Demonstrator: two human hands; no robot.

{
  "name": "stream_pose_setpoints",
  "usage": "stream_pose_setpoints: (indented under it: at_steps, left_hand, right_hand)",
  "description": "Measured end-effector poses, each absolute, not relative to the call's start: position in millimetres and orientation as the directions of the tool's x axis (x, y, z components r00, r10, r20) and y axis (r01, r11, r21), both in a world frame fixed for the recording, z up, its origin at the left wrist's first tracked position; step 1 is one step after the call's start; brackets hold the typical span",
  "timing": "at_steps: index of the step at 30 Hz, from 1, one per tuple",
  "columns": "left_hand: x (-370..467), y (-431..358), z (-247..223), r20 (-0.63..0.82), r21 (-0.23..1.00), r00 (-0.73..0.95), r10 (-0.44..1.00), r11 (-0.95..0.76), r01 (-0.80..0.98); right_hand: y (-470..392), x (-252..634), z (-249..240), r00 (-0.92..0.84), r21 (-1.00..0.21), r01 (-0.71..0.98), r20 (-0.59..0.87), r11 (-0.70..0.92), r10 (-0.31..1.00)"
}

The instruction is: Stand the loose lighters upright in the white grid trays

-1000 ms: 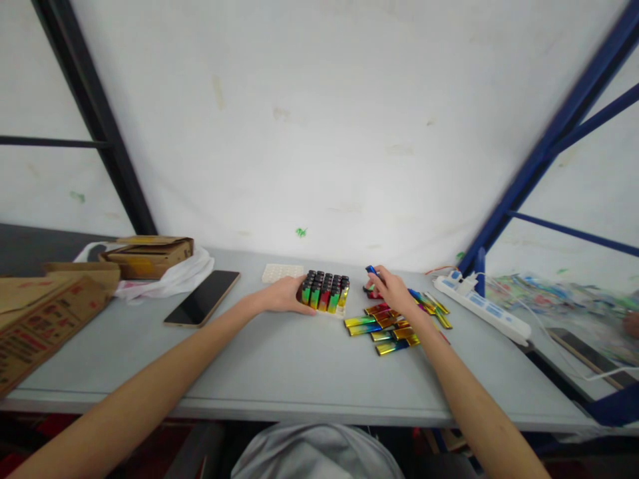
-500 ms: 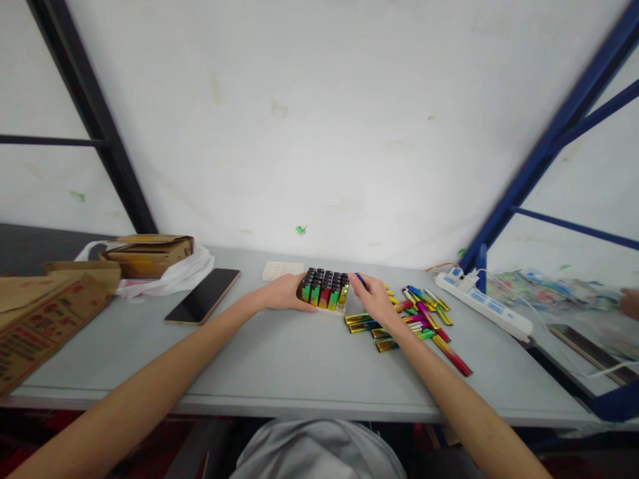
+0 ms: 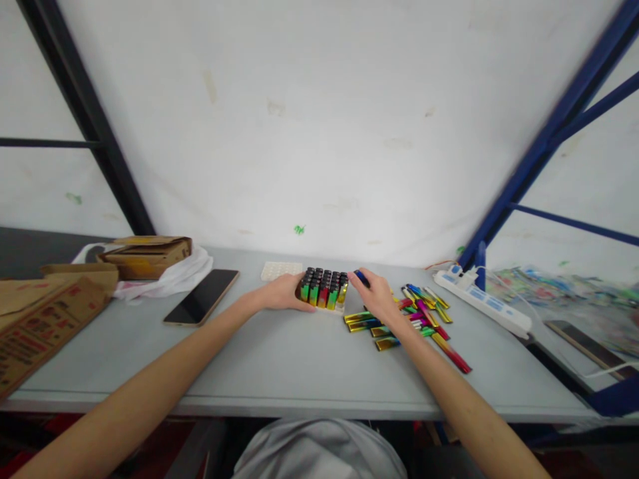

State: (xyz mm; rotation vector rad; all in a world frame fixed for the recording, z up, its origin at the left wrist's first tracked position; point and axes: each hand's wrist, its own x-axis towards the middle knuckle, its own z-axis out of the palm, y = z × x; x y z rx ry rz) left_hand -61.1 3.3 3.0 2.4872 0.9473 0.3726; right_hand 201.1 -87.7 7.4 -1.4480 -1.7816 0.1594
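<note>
Standing upright: black-topped lighters (image 3: 323, 296)

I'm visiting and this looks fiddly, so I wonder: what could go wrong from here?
The upright lighters stand tightly packed, so the right hand, holding a blue lighter beside them, might knock one askew. If the left hand, at the white tray's left side, slackens, the tray could slide. The loose lighters lie crossed near the right forearm, which might brush them.
</note>
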Motion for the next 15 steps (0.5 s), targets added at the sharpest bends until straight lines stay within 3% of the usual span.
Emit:
stream_pose_setpoints:
  at_steps: [3,8,10,15]
  left_hand:
    - [-60.8,2.0,4.3,0.083,0.510,0.740,0.667,-0.667,0.544]
    - [-60.7,3.1,2.5,0.085,0.493,0.731,0.677,-0.667,0.559]
    - [-60.7,4.2,1.4,0.088,0.481,0.725,0.683,-0.666,0.570]
    - [-61.0,4.4,2.4,0.089,0.475,0.729,0.679,-0.672,0.568]
  right_hand:
    - [-90.6,208.0,11.7,-0.127,-0.524,0.745,0.497,0.413,0.859]
    - [-93.9,220.5,17.5,-0.364,-0.302,0.782,0.488,0.545,0.793]
    - [-95.9,222.0,19.5,-0.330,-0.317,0.802,0.471,0.506,0.818]
    - [-100.4,217.2,22.2,-0.243,-0.508,0.749,0.386,0.425,0.890]
